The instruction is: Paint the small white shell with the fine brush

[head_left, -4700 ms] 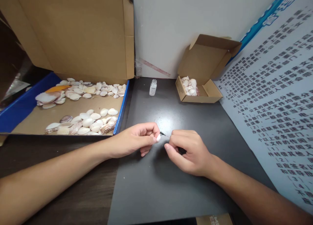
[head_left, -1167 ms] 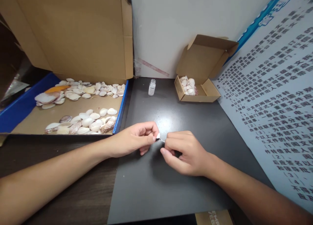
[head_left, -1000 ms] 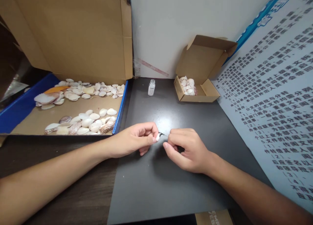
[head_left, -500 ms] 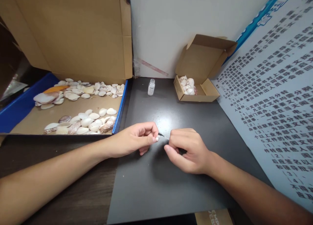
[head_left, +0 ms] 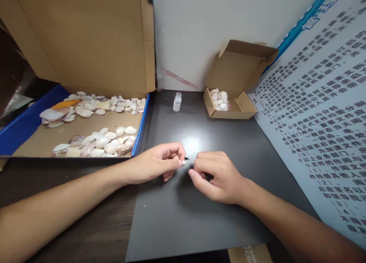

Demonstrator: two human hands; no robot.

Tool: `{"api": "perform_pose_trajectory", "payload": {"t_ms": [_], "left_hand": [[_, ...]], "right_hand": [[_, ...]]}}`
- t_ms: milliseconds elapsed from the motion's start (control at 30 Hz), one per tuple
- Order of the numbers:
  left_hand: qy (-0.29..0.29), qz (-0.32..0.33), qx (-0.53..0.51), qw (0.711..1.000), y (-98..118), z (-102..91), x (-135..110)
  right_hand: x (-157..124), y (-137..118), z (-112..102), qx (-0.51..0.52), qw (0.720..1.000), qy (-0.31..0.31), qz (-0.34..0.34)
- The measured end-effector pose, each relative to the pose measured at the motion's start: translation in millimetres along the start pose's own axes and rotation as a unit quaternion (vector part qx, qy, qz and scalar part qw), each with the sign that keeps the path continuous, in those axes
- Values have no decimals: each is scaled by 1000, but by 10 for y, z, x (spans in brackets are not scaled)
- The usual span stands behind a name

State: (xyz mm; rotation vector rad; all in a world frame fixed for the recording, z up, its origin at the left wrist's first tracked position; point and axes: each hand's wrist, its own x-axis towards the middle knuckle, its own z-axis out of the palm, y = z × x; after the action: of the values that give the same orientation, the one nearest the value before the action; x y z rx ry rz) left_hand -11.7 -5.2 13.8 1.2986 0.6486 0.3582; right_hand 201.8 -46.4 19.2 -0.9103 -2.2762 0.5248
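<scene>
My left hand (head_left: 166,162) is closed in a pinch on a small white shell (head_left: 184,162), mostly covered by the thumb and fingertips. Opposite it, my right hand (head_left: 215,175) has its fingers curled round a thin brush (head_left: 187,158). The brush's dark tip lies at the shell; its handle is hidden inside the fist. Both hands are held above the dark grey mat (head_left: 160,217). Farther back on the mat stands a small uncapped glass bottle (head_left: 177,102) with a pale label.
On the left, an open blue-edged cardboard box (head_left: 37,141) holds several groups of shells (head_left: 101,142). A smaller open carton (head_left: 237,112) with white shells (head_left: 220,99) stands at the back right. A printed board (head_left: 320,114) leans along the right side, and a white wall (head_left: 200,34) rises behind.
My right hand has shifted slightly left, bringing the brush's dark tip closer over the white shell. My left hand stays in place with its pinch.
</scene>
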Motion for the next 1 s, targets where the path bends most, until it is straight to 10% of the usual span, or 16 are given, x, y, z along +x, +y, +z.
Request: {"api": "perform_pose_trajectory", "payload": {"t_ms": [300, 500, 1000], "left_hand": [[0, -1, -1, 1000, -1, 1, 4], [2, -4, -4, 1000, 8, 5, 9], [3, -2, 7, 1000, -4, -8, 9]], "right_hand": [[-2, -3, 12, 7, 999, -5, -36], [17, 37, -30, -45, 996, 32, 65], [6, -8, -18, -9, 999, 28, -43]]}}
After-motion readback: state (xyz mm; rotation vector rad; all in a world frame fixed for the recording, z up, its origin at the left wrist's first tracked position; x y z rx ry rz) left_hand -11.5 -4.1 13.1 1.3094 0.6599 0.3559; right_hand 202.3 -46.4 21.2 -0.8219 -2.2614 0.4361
